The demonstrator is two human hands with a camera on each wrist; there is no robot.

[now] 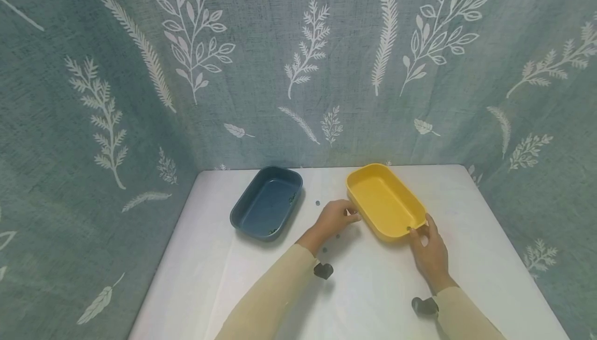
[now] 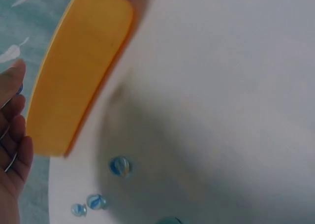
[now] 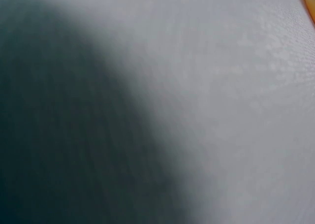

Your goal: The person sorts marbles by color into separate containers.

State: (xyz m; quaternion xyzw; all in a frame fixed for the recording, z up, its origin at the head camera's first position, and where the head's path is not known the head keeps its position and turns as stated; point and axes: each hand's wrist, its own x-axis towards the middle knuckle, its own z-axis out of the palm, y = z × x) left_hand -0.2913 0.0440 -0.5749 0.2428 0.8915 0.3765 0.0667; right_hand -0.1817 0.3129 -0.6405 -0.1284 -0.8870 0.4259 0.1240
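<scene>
My left hand [image 1: 337,216] is beside the near-left side of a yellow tray [image 1: 380,202]. In the left wrist view, a blue marble [image 2: 20,89] shows between the thumb and curled fingers of that hand, partly hidden by them. My right hand [image 1: 431,257] grips the tray's near-right corner, thumb at the near rim and fingers along the right side. A small dark marble [image 1: 409,228] sits by the thumb at this corner. The right wrist view shows mostly a blurred dark shape and just an edge of the tray [image 3: 311,0].
To the left stands a dark blue tray [image 1: 268,202] with several greenish marbles [image 1: 292,198] along its right side. Loose glass marbles [image 2: 119,166] lie on the white table [image 1: 368,288] around the left hand. A patterned curtain [image 1: 261,70] hangs behind and at both sides.
</scene>
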